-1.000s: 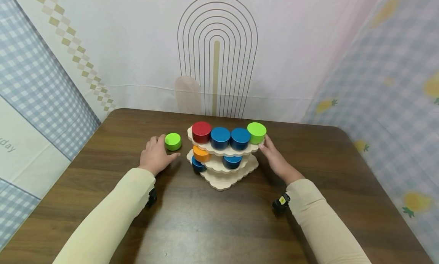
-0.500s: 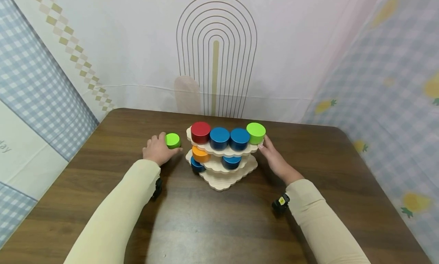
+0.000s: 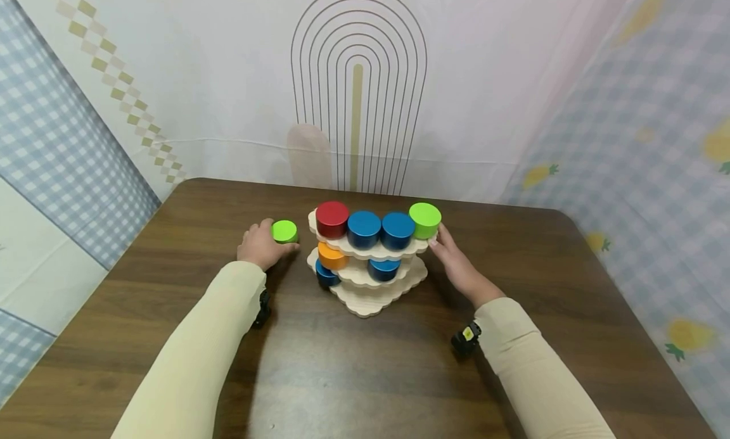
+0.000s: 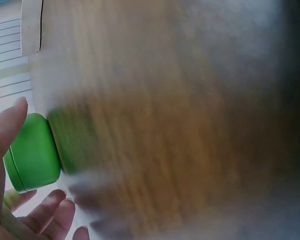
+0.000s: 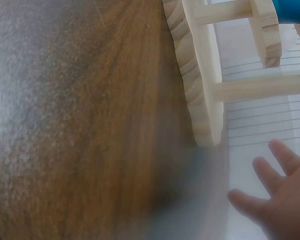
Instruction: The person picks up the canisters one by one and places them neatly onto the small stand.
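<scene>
My left hand (image 3: 261,246) is at a light green round block (image 3: 284,232) on the table, thumb at its near side and fingers at the left. The thumb and fingers lie on opposite sides of this block (image 4: 36,152) in the left wrist view. A three-tier wooden stand (image 3: 371,298) with scalloped edges is in the middle. Its top tier bears a red block (image 3: 332,220), two blue blocks (image 3: 364,229) and another green block (image 3: 424,220). My right hand (image 3: 459,268) touches the top tier's right end. Several of its fingers (image 5: 270,175) stretch out, spread apart, in the right wrist view.
An orange block (image 3: 332,256) and a blue block (image 3: 384,270) sit on the middle tier; another blue block (image 3: 327,275) is lower left. The brown table (image 3: 365,375) ends at a white cloth backdrop (image 3: 245,78), with a checked cloth (image 3: 633,141) at the right.
The left hand has come nearer the loose green block, and its thumb has swung in against the near side. The right hand stays at the stand. The head view has shifted slightly.
</scene>
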A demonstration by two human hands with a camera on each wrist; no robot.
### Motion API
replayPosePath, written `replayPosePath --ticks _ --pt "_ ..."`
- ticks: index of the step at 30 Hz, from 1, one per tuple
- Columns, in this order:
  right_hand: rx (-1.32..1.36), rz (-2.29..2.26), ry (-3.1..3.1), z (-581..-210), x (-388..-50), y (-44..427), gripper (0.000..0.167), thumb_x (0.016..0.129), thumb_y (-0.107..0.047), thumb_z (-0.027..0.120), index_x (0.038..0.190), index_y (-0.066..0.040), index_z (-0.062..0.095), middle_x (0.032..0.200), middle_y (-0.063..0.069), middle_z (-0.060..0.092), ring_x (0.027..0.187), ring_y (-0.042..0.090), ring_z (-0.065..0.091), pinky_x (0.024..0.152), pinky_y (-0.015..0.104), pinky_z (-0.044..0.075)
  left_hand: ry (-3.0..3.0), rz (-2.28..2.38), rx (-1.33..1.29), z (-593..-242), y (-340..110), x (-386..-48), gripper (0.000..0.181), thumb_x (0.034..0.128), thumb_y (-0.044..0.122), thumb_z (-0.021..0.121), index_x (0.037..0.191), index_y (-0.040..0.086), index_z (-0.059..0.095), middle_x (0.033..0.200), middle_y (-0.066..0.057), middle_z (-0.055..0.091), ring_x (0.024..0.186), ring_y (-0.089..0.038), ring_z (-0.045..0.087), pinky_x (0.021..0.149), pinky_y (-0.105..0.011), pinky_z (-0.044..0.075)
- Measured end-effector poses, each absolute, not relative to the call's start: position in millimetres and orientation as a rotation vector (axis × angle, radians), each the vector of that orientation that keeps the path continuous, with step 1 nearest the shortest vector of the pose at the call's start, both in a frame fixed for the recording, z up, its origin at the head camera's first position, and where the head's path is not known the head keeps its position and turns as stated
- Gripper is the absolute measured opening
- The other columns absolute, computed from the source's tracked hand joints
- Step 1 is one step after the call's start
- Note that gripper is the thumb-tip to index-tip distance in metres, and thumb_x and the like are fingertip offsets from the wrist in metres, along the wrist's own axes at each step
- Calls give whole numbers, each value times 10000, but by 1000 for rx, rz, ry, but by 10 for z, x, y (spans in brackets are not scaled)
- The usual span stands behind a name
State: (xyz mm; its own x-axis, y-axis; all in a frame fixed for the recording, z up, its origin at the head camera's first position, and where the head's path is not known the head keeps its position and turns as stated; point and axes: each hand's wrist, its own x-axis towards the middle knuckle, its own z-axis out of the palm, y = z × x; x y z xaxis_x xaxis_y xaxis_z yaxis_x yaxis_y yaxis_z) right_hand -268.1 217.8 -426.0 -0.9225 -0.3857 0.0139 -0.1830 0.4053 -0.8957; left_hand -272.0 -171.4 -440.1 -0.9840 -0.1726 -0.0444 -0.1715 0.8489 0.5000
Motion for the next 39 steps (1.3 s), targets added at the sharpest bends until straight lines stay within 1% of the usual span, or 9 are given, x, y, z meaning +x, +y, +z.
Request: replayPosePath --ticks 10,15,22,28,33,39 --pt "-478 -1532 2463 -4259 -2674 2175 662 1040 -386 268 1550 -149 -79 1605 174 -48 1461 397 -33 1095 678 9 -2999 -858 280 -4412 -1697 -2705 752 854 425 686 1382 -29 400 1250 -273 504 1124 -425 480 909 -578 433" --pt "-482 -1531 2462 -4274 -2680 2176 667 1038 -400 271 1551 -149 -74 1606 170 -40 1462 393 -28 1096 677 11 -2988 -894 289 -4437 -1705 -2717 751 852 411 693 1370 -46 399 1245 -278 503 1101 -413 497 919 -557 438" --pt "-455 -1499 2474 -4269 -2692 2183 678 1036 -448 263 1550 -184 -91 1612 135 -56 1466 380 -23 1092 684 23 -2974 -942 287 -4434 -1735 -2700 769 840 407 706 1368 -48 382 1235 -277 482 1078 -395 503 921 -533 443" --pt "-459 -1503 2470 -4245 -2673 2179 665 1038 -433 262 1552 -193 -86 1614 125 -56 1467 374 -20 1093 683 26 -2926 -1001 277 -4347 -1738 -2621 759 827 395 722 1350 -44 389 1219 -261 460 1069 -389 493 932 -530 431" --pt "-448 -1490 2462 -4230 -2668 2176 657 1041 -434 249 1549 -200 -96 1614 112 -77 1468 369 -37 1088 691 20 -2892 -1046 271 -4301 -1754 -2551 742 829 417 719 1321 -37 397 1207 -244 449 1060 -377 481 948 -527 420" --pt "-433 -1472 2458 -4237 -2691 2183 652 1046 -403 240 1546 -168 -106 1611 128 -92 1465 378 -51 1086 692 11 -2861 -1064 223 -4245 -1771 -2445 734 830 441 711 1292 -42 407 1192 -236 450 1022 -359 474 913 -515 430"
